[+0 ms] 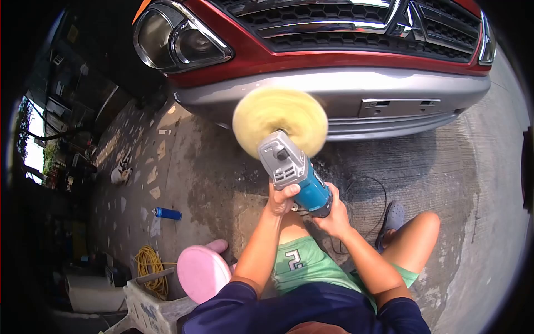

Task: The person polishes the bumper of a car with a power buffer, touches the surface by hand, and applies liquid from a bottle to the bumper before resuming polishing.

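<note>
Both my hands hold a teal and grey power polisher [311, 189] with a large round yellow pad [278, 117], which looks smeared as if spinning. My left hand [282, 199] wraps the polisher's side just behind its grey metal head. Farther back, my right hand [334, 216] grips the rear of the teal body. In this view the pad overlaps the silver lower bumper [222, 99] of a red car [250, 65]. A dark power cord [384, 195] curls over the ground on the right of the polisher.
A pink round stool [203, 273] lies at lower left, near a coiled yellow hose [150, 270] and a worn grey plastic stool [150, 303]. On the concrete lies a blue cylinder [168, 214]. My shod foot [394, 217] rests at right.
</note>
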A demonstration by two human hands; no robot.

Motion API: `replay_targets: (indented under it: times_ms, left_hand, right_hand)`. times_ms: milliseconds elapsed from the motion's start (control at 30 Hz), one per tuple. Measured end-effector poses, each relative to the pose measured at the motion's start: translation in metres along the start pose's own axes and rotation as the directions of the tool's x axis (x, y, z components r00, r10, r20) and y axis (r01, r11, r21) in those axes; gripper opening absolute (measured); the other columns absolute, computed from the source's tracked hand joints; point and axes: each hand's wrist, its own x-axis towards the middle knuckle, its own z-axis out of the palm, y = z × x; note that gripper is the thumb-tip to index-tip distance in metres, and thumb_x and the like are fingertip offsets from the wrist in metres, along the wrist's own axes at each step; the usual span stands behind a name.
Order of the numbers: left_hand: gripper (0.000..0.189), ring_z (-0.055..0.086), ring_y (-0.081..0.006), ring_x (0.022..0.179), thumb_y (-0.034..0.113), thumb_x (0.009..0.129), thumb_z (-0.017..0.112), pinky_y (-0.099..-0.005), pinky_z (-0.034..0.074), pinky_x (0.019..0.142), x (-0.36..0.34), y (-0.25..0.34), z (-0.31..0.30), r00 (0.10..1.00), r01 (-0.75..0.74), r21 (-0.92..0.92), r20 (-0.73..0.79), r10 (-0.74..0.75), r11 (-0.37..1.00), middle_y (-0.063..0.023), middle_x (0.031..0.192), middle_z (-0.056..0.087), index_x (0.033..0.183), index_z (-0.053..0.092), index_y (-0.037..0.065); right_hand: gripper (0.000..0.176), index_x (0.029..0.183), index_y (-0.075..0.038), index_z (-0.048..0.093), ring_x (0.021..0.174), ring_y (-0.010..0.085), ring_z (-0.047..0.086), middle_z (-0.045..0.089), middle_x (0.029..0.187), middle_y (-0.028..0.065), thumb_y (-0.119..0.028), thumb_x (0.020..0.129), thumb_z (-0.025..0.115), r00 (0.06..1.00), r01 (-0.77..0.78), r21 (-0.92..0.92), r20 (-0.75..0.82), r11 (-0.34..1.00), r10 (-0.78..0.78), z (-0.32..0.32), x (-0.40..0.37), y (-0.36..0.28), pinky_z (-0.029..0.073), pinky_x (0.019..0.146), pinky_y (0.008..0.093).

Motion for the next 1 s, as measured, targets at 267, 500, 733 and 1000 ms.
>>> replay_targets:
  times_ms: [267,500,733,1000]
  left_hand:
    - [0.109,0.055,-0.022,0.135,0.021,0.068,0.102,-0.0412,0.046,0.115,0.025,-0.06,0.047,0.99,-0.019,0.289,0.137,-0.021,0.957,-0.0106,0.142,0.055,0.153,0.036,0.008]
    - [0.113,0.058,-0.0212,0.132,0.016,0.066,0.101,-0.0412,0.05,0.113,0.014,-0.053,-0.028,0.995,-0.039,0.159,0.094,0.024,0.986,-0.0086,0.142,0.056,0.157,0.035,0.009]
    - [0.095,0.062,-0.0278,0.131,0.015,0.067,0.088,-0.0466,0.046,0.119,-0.006,-0.002,-0.144,0.987,-0.043,-0.004,-0.155,0.041,0.999,-0.0136,0.138,0.065,0.153,0.049,0.001]
    - [0.092,0.063,-0.0363,0.132,0.033,0.072,0.083,-0.0505,0.046,0.12,0.017,0.062,-0.219,0.944,-0.257,-0.17,-0.257,0.209,0.951,-0.0233,0.143,0.064,0.15,0.051,-0.005]
  right_hand:
    - [0.088,0.145,-0.01,0.043,0.116,0.0291,0.07,0.069,0.129,0.0144,-0.012,0.072,0.093,0.981,-0.114,0.179,-0.134,0.977,0.139,-0.006,0.012,0.08,0.057,0.099,0.0425]
    - [0.094,0.15,-0.012,0.042,0.124,0.0324,0.069,0.069,0.135,0.0158,-0.014,0.071,0.095,0.988,-0.135,0.091,-0.064,0.987,0.141,0.042,0.039,0.073,0.055,0.104,0.0455]
    - [0.092,0.15,-0.022,0.046,0.125,0.0448,0.066,0.064,0.14,0.0164,-0.016,0.072,0.095,0.993,0.077,-0.122,0.102,0.989,-0.065,0.103,0.101,0.038,0.055,0.104,0.0517]
    - [0.092,0.154,-0.027,0.04,0.116,0.0482,0.069,0.062,0.134,0.0193,-0.018,0.077,0.089,0.949,0.17,-0.459,0.313,0.872,-0.02,0.138,0.163,-0.067,0.058,0.101,0.055]
